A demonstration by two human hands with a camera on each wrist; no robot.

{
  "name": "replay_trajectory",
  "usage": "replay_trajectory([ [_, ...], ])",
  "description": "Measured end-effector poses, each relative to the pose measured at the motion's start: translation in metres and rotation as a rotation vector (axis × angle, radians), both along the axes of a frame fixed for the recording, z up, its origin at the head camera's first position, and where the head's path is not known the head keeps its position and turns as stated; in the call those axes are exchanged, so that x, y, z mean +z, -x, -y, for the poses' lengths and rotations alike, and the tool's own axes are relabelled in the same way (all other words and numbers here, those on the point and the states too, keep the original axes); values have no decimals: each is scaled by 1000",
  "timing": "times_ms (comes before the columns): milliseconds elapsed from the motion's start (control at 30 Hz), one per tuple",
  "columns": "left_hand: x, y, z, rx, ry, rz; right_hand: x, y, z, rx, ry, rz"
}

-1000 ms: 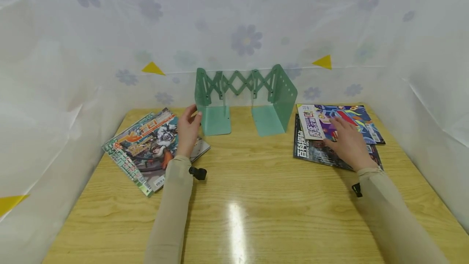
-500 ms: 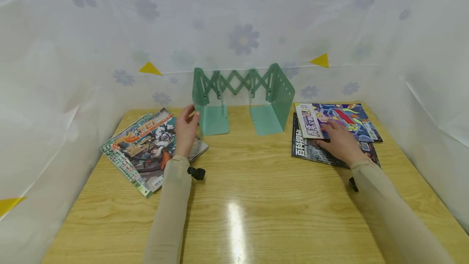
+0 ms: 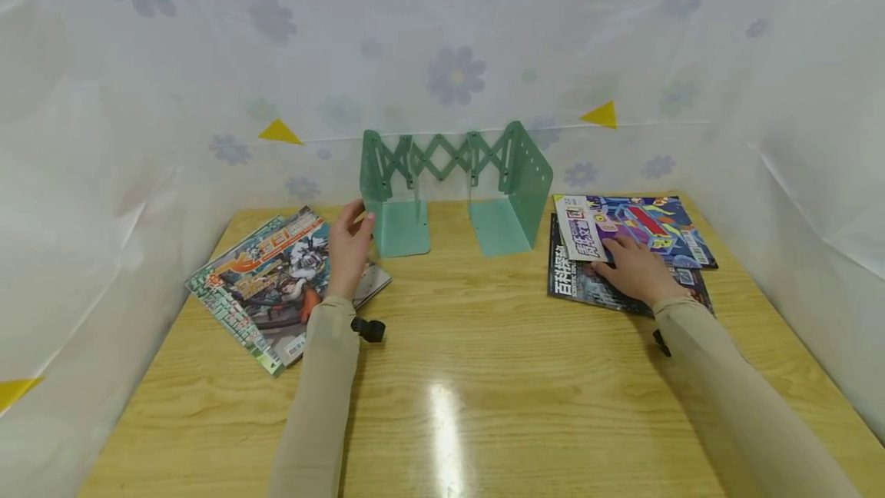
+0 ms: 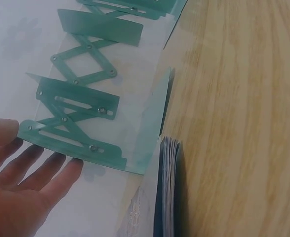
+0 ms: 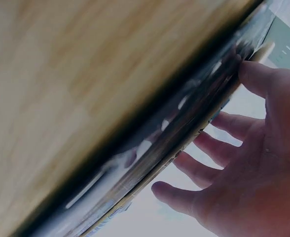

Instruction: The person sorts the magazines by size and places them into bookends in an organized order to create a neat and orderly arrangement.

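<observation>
A green expandable bookend (image 3: 442, 156) with a criss-cross back stands at the rear middle of the table. My left hand (image 3: 350, 248) is at its left end plate; in the left wrist view the extended fingers (image 4: 61, 185) touch that plate's outer side. At the right, a purple and white magazine (image 3: 653, 225) lies over a dark magazine (image 3: 574, 283). My right hand (image 3: 636, 271) rests on these, fingers on the purple cover and thumb by the dark one. In the right wrist view its spread fingers (image 5: 199, 170) lie along the magazine edges, without curling round them.
Several magazines (image 3: 276, 275) lie fanned at the left of the wooden table (image 3: 484, 375), beside my left forearm. A white flowered sheet (image 3: 456, 21) hangs behind and at both sides. Yellow triangles (image 3: 600, 114) mark it.
My right hand has moved left and down onto the magazines, uncovering more of the purple cover. The left hand stays at the bookend's plate. The head view has shifted slightly.
</observation>
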State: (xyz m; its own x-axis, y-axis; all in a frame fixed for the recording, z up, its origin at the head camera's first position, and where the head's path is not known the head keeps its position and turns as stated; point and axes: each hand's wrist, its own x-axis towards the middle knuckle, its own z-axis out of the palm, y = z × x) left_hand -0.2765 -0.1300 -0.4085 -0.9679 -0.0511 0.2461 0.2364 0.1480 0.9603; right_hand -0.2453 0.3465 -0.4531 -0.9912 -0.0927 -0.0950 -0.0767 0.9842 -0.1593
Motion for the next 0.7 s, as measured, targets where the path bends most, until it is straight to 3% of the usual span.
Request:
replay_trajectory([
  [567,3,-3,-3,33,44,-6,-2,7,-6,62,-62,-15],
  [700,2,-4,-3,31,42,-10,-5,7,-7,83,-91,-50],
])
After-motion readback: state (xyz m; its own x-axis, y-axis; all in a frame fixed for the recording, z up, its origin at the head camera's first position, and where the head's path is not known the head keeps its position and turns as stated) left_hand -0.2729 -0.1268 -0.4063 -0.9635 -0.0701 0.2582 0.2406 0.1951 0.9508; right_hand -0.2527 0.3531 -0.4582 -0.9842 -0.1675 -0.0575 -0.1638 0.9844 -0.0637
